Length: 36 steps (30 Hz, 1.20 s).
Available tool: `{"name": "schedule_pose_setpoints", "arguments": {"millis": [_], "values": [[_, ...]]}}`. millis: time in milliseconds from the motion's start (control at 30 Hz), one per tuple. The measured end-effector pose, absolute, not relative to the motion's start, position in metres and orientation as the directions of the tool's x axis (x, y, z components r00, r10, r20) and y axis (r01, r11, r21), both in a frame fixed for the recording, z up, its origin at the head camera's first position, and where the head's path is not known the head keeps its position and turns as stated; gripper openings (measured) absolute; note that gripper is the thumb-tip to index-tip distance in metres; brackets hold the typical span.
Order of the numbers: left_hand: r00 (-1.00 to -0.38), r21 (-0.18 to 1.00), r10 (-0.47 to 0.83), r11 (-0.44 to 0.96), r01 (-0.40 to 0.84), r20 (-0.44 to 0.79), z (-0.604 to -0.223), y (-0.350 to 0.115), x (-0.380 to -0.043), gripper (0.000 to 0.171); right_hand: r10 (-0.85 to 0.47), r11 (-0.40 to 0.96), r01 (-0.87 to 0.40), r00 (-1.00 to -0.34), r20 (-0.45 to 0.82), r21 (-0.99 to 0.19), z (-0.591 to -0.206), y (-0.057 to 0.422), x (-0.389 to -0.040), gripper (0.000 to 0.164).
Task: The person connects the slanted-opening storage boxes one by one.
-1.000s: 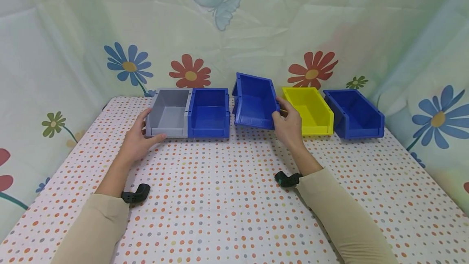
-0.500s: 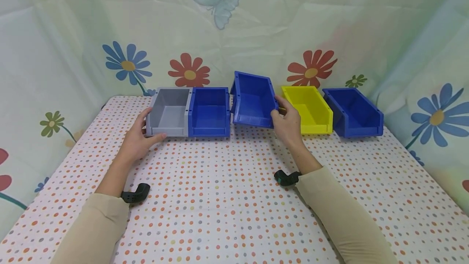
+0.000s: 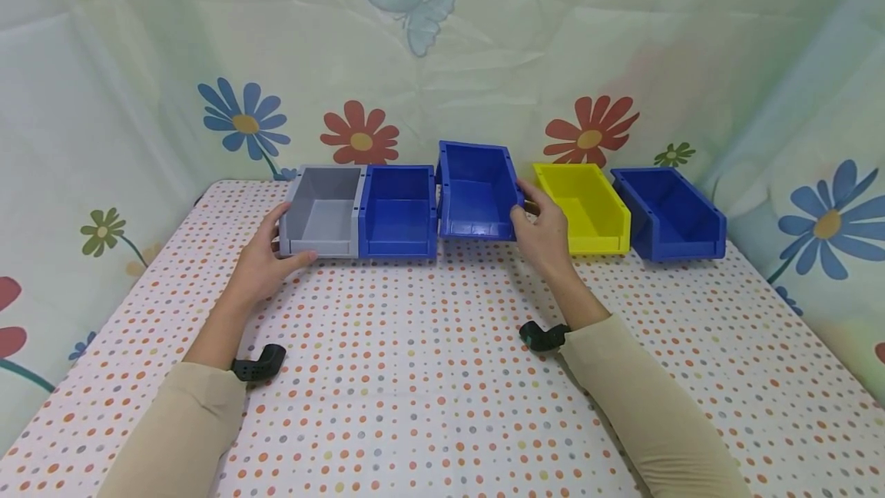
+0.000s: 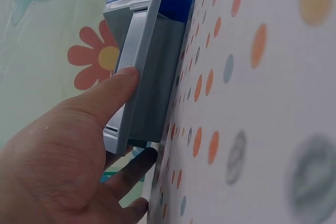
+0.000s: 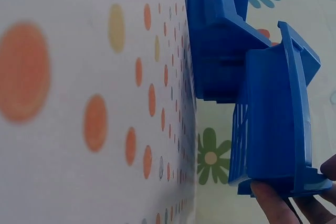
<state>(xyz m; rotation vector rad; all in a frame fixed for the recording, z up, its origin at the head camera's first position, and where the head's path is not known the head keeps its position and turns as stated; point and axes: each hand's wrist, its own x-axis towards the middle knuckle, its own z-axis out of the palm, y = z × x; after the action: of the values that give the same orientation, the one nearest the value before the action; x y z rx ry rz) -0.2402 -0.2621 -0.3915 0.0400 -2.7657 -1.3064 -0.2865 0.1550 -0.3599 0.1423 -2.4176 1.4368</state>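
Note:
My right hand (image 3: 546,240) grips the right side wall of a blue storage bin (image 3: 477,198). The right wrist view has this bin (image 5: 273,114) raised off the table, its left side against the neighbouring blue bin (image 3: 399,225). That neighbour stands on the table, pressed side to side with a grey storage bin (image 3: 323,223). Around the grey bin's front left corner lies my left hand (image 3: 259,271). Its thumb (image 4: 118,90) rests on the front lip, and the other fingers reach along the left wall, partly hidden in the left wrist view.
To the right of the held bin stands a yellow bin (image 3: 584,214), and beyond it another blue bin (image 3: 677,210), turned slightly. Dotted cloth covers the table (image 3: 415,375). A flowered curtain (image 3: 477,37) hangs right behind the row.
The held blue bin has gone from tilted to nearly level, its back edge lowering and the bin shifting slightly left. The grey bin and its blue neighbour have slid slightly right with my left hand.

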Motion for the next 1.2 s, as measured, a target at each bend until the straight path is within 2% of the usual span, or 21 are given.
{"name": "schedule_pose_setpoints", "arguments": {"millis": [300, 500, 600, 700, 900, 1067, 1200], "values": [[-0.996, 0.78, -0.069, 0.626, 0.004, 0.06, -0.391, -0.26, -0.241, 0.104, 0.03, 0.515, -0.321, -0.92, 0.392, -0.794, -0.355, 0.155, -0.286, 0.049], [-0.996, 0.775, -0.076, 0.632, -0.005, 0.055, -0.39, -0.26, -0.24, 0.103, 0.02, 0.514, -0.296, -0.934, 0.356, -0.805, -0.354, 0.154, -0.287, 0.05], [-0.996, 0.773, -0.067, 0.634, -0.001, 0.054, -0.39, -0.261, -0.24, 0.103, 0.012, 0.542, -0.317, -0.923, 0.384, -0.778, -0.354, 0.155, -0.287, 0.051], [-0.997, 0.775, -0.059, 0.632, 0.005, 0.054, -0.391, -0.26, -0.241, 0.102, -0.014, 0.61, -0.387, -0.878, 0.479, -0.691, -0.352, 0.154, -0.285, 0.052], [-0.997, 0.774, -0.057, 0.633, 0.01, 0.06, -0.39, -0.258, -0.243, 0.102, -0.133, 0.691, -0.561, -0.718, 0.683, -0.455, -0.346, 0.146, -0.283, 0.053], [-0.997, 0.767, -0.059, 0.641, 0.006, 0.057, -0.391, -0.259, -0.242, 0.101, -0.249, 0.711, -0.635, -0.63, 0.736, -0.303, -0.345, 0.134, -0.284, 0.054], [-0.997, 0.769, -0.064, 0.64, -0.004, 0.048, -0.392, -0.259, -0.24, 0.102, -0.317, 0.713, -0.653, -0.626, 0.712, -0.256, -0.345, 0.123, -0.283, 0.056]]}}
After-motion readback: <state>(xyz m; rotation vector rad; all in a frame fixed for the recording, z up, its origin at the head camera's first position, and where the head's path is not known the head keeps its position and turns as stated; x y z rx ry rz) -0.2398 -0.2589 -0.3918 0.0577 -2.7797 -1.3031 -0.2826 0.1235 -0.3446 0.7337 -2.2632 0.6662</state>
